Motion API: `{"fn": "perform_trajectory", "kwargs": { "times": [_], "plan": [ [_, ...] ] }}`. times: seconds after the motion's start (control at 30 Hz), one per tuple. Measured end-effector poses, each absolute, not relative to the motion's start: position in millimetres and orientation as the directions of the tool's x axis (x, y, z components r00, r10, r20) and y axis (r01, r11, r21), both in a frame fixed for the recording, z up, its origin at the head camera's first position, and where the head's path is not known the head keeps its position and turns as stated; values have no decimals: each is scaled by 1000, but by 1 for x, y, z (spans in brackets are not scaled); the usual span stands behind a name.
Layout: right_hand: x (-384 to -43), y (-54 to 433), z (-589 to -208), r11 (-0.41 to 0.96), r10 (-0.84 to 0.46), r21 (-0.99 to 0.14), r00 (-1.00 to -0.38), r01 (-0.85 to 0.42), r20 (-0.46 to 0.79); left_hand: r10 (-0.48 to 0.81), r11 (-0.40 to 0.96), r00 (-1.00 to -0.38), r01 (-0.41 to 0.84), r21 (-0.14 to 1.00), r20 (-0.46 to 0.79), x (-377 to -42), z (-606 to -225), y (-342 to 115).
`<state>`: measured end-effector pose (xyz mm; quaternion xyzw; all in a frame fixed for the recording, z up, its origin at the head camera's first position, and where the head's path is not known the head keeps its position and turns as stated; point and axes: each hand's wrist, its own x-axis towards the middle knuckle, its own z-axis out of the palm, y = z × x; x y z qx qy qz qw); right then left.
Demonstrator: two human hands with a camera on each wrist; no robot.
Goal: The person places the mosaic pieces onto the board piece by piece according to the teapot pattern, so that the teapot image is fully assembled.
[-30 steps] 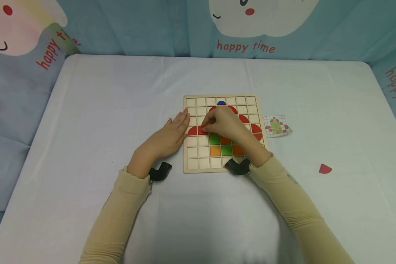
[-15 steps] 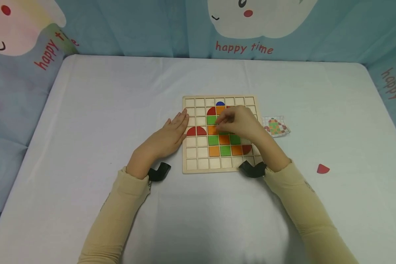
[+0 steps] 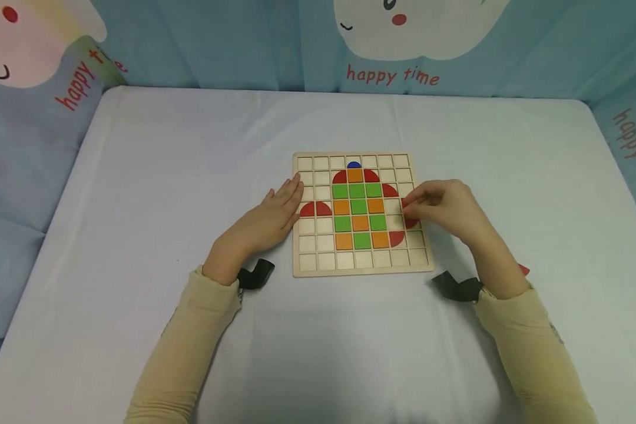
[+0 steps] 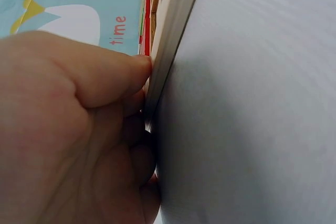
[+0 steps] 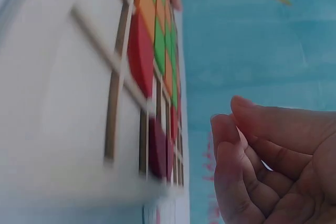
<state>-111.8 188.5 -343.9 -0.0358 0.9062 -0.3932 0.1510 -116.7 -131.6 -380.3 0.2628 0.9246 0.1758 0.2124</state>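
A wooden grid board lies on the white table, its cells partly filled with green squares, orange squares, red quarter-round pieces and a blue half-round piece. My left hand rests along the board's left edge, fingers straight; in the left wrist view the thumb touches the board's rim. Over the right edge is my right hand, partly covering red pieces there. In the right wrist view its thumb and forefinger nearly meet, loosely bent, with no piece seen between them.
A loose red piece shows beside the right forearm, mostly hidden. Black curved mounts stick out at both wrists. A blue printed curtain stands behind the table. The small pattern card is hidden behind the right hand.
My right hand has moved from the board's left-centre, where a red piece now lies beside another, to the right edge, uncovering the middle pieces and covering the card. The left hand stays put.
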Motion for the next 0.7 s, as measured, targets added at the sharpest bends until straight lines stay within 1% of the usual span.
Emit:
{"fn": "perform_trajectory", "kwargs": {
  "times": [0.17,0.27,0.47,0.7],
  "plan": [
    [-103,211,-343,696,-136,-714,-963,73,-232,556,803,-774,406,435,-304,-116,-380,-131],
    [-98,224,-343,702,-135,-708,-964,71,-231,555,805,-774,407,432,-305,-116,-380,-131],
    [-86,244,-342,726,-100,-677,-955,122,-279,560,801,-770,409,438,-305,-116,-378,-131],
    [-72,270,-342,757,-83,-643,-959,115,-269,564,798,-768,412,440,-305,-117,-379,-131]
  ]
}}
